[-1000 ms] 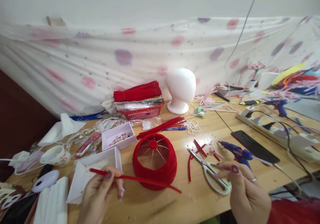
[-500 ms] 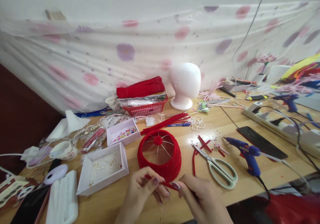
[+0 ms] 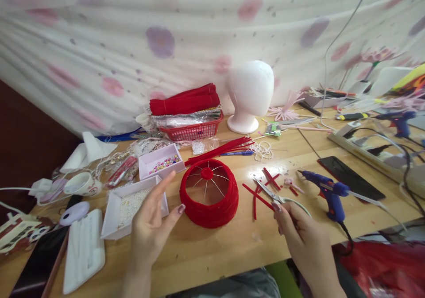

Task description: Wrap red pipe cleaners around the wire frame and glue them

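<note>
My left hand (image 3: 151, 225) hovers open, fingers spread, over the near corner of a white tray of small beads (image 3: 113, 214), holding nothing. Just right of it stands a round red frame wrapped in red pipe cleaner (image 3: 209, 196), with wire spokes and a red hub. My right hand (image 3: 300, 238) is closed on the pale handles of a pair of scissors (image 3: 268, 192), whose blades point up-left. A red pipe cleaner piece (image 3: 255, 195) lies on the wood beside the blades, next to short red offcuts (image 3: 271, 178).
A blue glue gun (image 3: 328, 191) and a black phone (image 3: 352, 185) lie right of the scissors. A power strip (image 3: 372, 152) with cables is farther right. Behind are a white foam head (image 3: 250, 94), a red basket (image 3: 192, 132), a gem tray (image 3: 161, 160) and a cup (image 3: 81, 185).
Both hands let go of the red pipe cleaner they held together. My left hand opened and lifted to the left; my right hand moved right onto the scissors. The view tilted down.
</note>
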A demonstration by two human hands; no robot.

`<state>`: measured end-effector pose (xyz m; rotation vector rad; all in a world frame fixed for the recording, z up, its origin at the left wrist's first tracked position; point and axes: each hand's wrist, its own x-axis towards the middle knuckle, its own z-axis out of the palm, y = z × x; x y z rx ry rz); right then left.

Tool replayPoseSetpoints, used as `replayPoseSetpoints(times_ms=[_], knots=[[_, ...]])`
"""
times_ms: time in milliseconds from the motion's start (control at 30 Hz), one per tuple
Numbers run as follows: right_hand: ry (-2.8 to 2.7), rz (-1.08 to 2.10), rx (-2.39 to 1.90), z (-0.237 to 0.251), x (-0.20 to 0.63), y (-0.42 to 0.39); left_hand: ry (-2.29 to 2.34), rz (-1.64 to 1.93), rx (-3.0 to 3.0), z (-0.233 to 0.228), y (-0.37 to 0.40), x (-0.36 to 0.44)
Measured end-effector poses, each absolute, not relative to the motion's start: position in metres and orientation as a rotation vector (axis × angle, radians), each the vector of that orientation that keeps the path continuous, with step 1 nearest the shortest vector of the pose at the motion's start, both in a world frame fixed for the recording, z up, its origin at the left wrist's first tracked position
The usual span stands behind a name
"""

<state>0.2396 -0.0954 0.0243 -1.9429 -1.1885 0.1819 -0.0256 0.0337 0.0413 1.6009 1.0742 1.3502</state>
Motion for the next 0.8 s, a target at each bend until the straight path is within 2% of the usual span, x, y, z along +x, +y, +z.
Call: replayPoseSetpoints(times_ms=[100, 167, 500, 700, 800], knots=[[-1.268, 0.183, -1.953, 0.019, 0.248, -0.098, 1.121, 1.196, 2.132, 0.04, 0.038, -0.006], [-1.283, 0.159, -1.968, 0.016, 0.253, -0.1, 1.158, 1.13, 2.259, 0.039, 0.041, 0.005], [-1.337, 0.158, -1.958, 0.01, 0.263, -0.106, 1.332, 1.138, 2.125, 0.035, 0.054, 0.043], [-1.318, 0.104, -1.88, 0.011, 0.247, -0.1, 1.261, 1.424, 2.068, 0.043, 0.025, 0.045], [-1.418, 0.188, -1.814, 0.021, 0.23, -0.096, 1.16, 1.262, 1.732, 0.04, 0.001, 0.036]])
